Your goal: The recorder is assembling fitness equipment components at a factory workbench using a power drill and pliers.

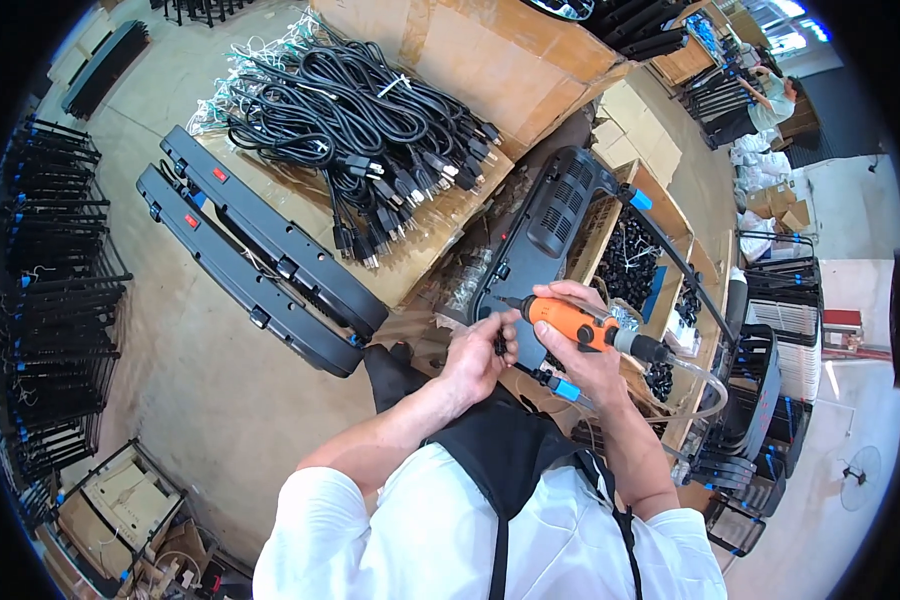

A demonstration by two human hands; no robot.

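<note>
- Workshop, concrete floor [185, 310], stock on all sides.
- Orange power driver [562, 318]: in front of the person's chest, over the near end of a black vented housing [518, 250]; bit points left, contact with housing can't be told.
- Right hand [592, 368]: clamped around the driver; clear hose [715, 393] trails off behind it.
- Left hand [478, 357]: just beside the bit, fingertips closed on a small dark part [500, 343] (mostly hidden, kind unclear).
- Black bar with a blue sleeve [566, 390]: below the driver.
- Wooden compartment tray [682, 222]: right of housing, holds small black parts [628, 262].
- Bundled black cables [370, 110]: on cardboard, beyond the hands.
- Two long black casings [260, 265], red switches: left of cables, side by side.
- Black frames [60, 320]: stacked far left.
- Co-worker [767, 108]: upper right, well apart.
</note>
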